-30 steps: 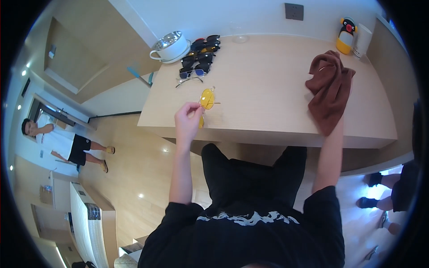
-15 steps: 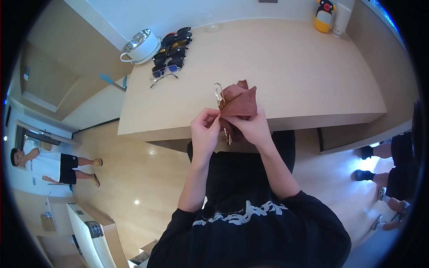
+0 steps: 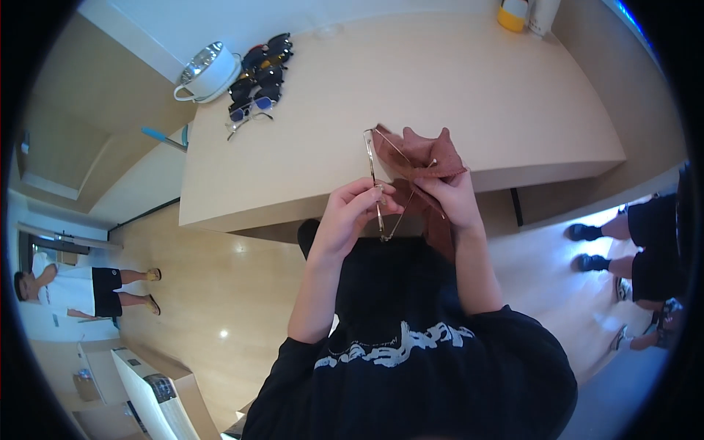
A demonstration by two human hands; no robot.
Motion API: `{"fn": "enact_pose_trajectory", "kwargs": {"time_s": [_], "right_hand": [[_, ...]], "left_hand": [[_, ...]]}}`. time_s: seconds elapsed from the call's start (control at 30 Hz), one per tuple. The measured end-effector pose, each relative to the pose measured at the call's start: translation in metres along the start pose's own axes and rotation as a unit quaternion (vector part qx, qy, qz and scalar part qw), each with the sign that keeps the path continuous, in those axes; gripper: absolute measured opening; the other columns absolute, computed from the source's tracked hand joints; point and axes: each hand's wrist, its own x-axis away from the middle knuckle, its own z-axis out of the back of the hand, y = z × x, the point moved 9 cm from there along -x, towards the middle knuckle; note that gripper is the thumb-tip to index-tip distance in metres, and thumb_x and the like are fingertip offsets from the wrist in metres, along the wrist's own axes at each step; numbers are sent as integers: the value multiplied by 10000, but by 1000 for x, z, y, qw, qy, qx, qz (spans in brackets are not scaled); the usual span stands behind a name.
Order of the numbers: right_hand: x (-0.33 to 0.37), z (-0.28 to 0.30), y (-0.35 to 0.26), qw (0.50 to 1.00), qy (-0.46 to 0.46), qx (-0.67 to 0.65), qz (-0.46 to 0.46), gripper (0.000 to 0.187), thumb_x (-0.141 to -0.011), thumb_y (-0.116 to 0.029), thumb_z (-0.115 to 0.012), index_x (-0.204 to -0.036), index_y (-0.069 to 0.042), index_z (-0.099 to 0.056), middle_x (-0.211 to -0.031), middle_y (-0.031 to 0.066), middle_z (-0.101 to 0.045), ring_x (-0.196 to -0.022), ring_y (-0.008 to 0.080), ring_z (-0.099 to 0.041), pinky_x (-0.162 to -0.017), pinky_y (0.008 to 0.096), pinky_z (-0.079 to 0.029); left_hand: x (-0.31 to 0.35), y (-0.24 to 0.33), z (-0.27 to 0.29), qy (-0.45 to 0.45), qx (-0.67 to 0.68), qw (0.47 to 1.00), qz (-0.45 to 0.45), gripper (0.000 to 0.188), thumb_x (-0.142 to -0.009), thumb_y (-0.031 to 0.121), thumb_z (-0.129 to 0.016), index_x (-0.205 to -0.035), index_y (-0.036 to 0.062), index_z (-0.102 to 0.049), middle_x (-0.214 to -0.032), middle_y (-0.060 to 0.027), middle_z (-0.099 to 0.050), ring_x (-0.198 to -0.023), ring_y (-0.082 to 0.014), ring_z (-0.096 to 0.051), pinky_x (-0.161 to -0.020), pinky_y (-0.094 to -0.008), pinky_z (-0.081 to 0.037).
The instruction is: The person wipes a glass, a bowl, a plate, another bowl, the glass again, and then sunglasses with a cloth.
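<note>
Just past the table's near edge, my left hand (image 3: 357,207) pinches a pair of thin metal-framed eyeglasses (image 3: 372,158) at the front of the frame. Their temples stretch toward the right, unfolded. My right hand (image 3: 453,202) is closed on a reddish-brown cloth (image 3: 422,152), its thumb pressed on the fabric. The cloth bunches up above that hand and hangs down beneath it. One temple passes in front of the cloth, close to the right thumb; whether the right fingers also touch it, I cannot tell.
On the pale wooden table (image 3: 513,110), a row of sunglasses (image 3: 258,77) lies at the far left. Beside it stands a white pot (image 3: 210,71). A yellow-based figure (image 3: 511,18) and white cup (image 3: 543,16) stand far right. People stand at both sides.
My hands have moved apart, the right one going rightward with the cloth. The eyeglasses, mostly covered before, now show outside the cloth. The view has shifted slightly.
</note>
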Motion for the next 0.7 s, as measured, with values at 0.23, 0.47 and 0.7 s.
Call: {"fn": "enact_pose_trajectory", "kwargs": {"time_s": [0.23, 0.47, 0.7], "right_hand": [[12, 7, 35, 996, 67, -60, -11, 142, -855, -58, -543, -985, -1, -549, -958, 54, -583, -881, 93, -535, -785, 235, -429], [16, 3, 5, 980, 172, -13, 102, 158, -841, -19, -571, -994, 14, -591, -917, 59, -610, -849, 100, -566, -740, 235, -457], [27, -9, -28, 966, 103, 87, 220, 223, -833, -14, -507, -1049, 37, -530, -1183, 113, -493, -1092, 175, -476, -943, 295, -372]], "left_hand": [[4, -4, -3, 10, 148, 986, -79, 163, -907, 150, -501, -890, 2, -566, -1008, -138, -593, -967, -195, -559, -866, -317, -449], [-5, 20, -26, -48, 432, 898, -69, 138, -910, 161, -425, -885, 47, -498, -884, -102, -594, -906, -224, -558, -858, -377, -456], [0, 60, -19, -100, 509, 839, -167, 111, -931, 133, -373, -900, 70, -459, -744, 6, -497, -809, -152, -513, -887, -337, -414]]}}
